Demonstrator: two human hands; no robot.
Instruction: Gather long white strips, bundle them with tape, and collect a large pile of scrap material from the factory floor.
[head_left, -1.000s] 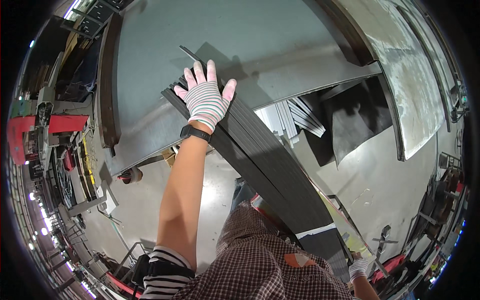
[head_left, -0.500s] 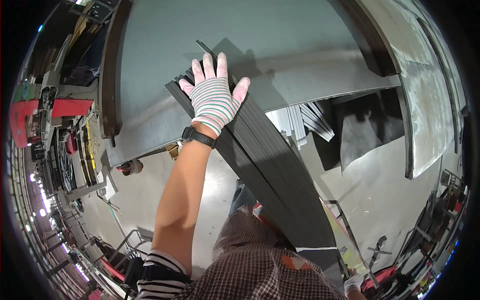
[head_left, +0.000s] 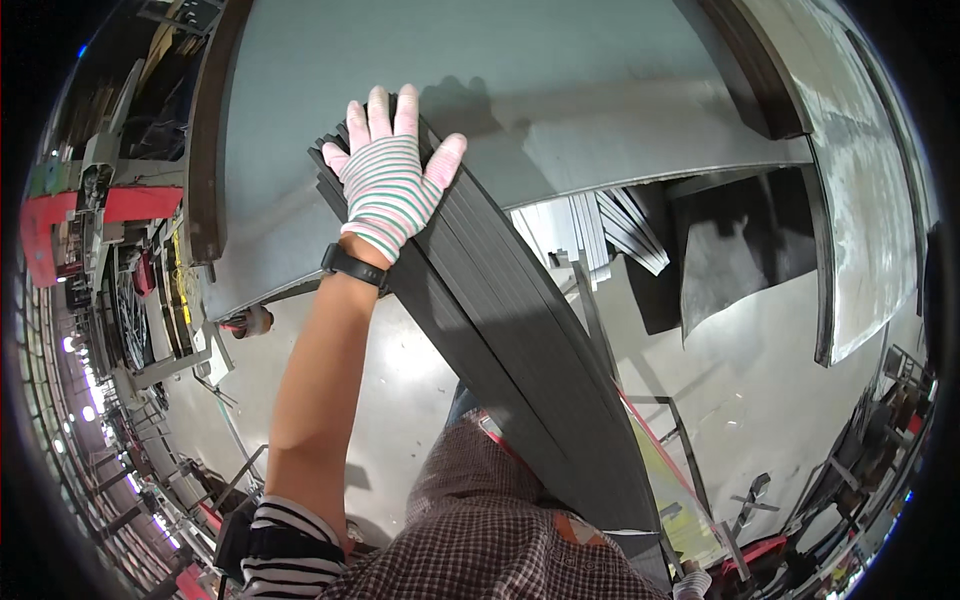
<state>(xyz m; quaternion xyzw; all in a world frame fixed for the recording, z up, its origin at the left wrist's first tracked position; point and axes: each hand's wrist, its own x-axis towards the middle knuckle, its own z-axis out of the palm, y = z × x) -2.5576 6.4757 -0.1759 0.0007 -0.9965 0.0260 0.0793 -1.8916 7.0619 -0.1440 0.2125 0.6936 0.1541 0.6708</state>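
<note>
A bundle of long dark grey strips (head_left: 500, 310) runs slantwise from the edge of the metal table down past my right side. My left hand (head_left: 385, 185), in a striped glove with pink fingertips, lies on top of the bundle's far end. Its fingers are stretched out and spread, with nothing gripped in them. Under that palm the strip ends sit close together, slightly staggered. At the lower rim only a little of my gloved right hand (head_left: 692, 584) shows, close to the near end of the strips; its fingers are too hidden to read.
The wide grey metal table (head_left: 580, 80) has dark raised beams (head_left: 748, 70) at both sides. Below its edge, white strips (head_left: 630, 230) and a dark sheet (head_left: 740, 260) lie at the right. A yellow-topped frame (head_left: 680, 490) stands beside the bundle. Red machinery (head_left: 105, 215) is at the left.
The bundle's far end and my left hand have shifted left and slightly farther away in the picture. One strip that stuck out past the fingers no longer does. My right hand is lower.
</note>
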